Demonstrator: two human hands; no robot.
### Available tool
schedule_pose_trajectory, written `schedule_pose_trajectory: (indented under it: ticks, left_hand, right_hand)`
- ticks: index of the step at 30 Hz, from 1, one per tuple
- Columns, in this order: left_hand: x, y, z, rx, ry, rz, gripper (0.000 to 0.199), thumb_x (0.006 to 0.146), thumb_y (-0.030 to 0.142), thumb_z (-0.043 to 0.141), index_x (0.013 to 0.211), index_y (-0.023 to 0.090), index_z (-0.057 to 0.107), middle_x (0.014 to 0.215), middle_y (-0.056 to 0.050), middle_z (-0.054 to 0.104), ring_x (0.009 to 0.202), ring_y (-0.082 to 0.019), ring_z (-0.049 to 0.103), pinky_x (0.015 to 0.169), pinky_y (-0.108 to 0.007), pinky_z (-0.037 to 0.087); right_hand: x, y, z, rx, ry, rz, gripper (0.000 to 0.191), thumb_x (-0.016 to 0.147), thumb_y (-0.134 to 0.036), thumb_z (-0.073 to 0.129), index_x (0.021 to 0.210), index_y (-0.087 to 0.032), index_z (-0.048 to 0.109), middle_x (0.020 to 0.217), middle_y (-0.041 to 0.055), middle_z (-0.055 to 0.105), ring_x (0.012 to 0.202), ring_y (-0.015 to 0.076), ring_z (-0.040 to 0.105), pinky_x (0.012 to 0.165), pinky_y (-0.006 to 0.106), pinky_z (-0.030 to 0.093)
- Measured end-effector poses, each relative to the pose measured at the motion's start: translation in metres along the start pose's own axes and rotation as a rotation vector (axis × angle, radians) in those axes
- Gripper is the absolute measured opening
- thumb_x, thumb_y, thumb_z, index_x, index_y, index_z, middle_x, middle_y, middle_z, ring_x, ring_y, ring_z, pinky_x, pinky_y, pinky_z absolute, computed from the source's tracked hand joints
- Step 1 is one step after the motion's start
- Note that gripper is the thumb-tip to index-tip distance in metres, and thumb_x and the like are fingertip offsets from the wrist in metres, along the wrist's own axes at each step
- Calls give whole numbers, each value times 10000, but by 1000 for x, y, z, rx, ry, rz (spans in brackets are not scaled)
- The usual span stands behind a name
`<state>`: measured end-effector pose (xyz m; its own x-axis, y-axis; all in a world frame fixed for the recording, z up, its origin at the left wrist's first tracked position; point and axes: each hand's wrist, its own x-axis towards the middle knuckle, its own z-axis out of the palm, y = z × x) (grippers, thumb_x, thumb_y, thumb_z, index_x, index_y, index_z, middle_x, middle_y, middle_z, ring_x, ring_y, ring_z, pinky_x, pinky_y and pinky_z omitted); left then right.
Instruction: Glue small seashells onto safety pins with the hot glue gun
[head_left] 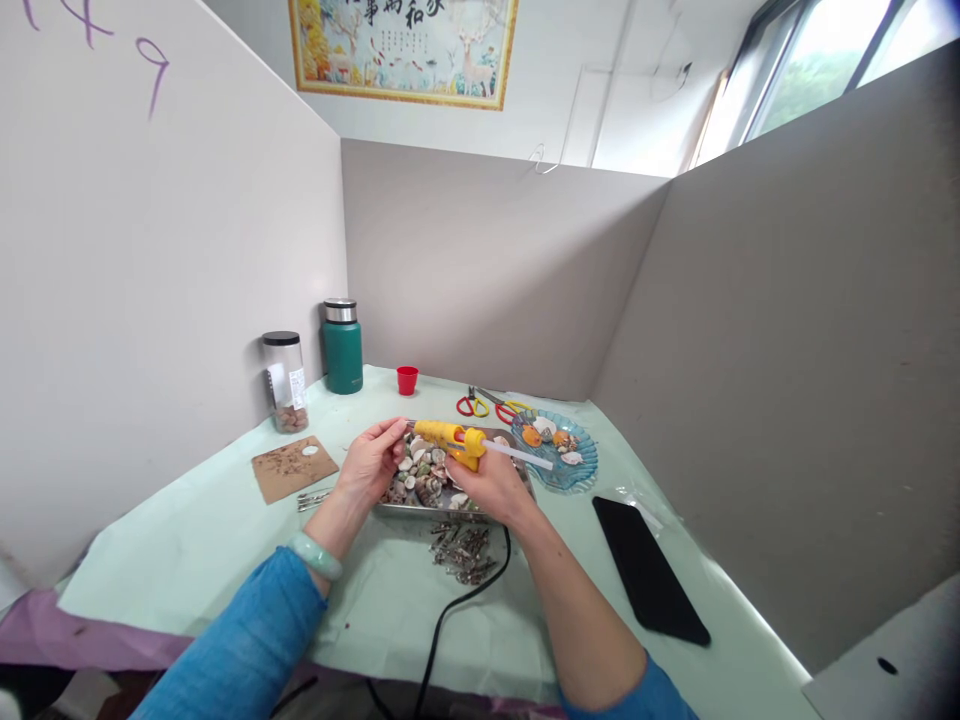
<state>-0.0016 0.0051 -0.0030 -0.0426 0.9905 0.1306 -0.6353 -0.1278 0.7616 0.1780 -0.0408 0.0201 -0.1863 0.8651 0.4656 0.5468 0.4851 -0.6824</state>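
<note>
My right hand is wrapped round the handle of a yellow hot glue gun, and a clear glue stick sticks out of its back end. The gun's nozzle points left, toward my left hand. The left thumb and fingers are pinched together at the nozzle; a small thing there is too hidden to name. Below both hands lies a metal tray full of seashells. In front of the tray is a pile of small metal clips.
A black cord runs off the front edge. At the left are brown card, several clips, a jar and a green bottle. Behind stand a red cup and scissors; right, a blue plate and black slab.
</note>
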Motion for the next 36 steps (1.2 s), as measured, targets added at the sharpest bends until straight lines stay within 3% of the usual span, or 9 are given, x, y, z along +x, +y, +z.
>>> schedule_pose_trajectory:
  ticks: [36]
  left_hand:
    - [-1,1,2,4,26,1,291,545,187,814,775,88,666,631,4,619,408,-16,418,356,-142,305]
  right_hand:
    - [0,6,2,-42,33,-27,217,780,-302,537,896,-159,652,803,41,664,714,180,600,639,244,454]
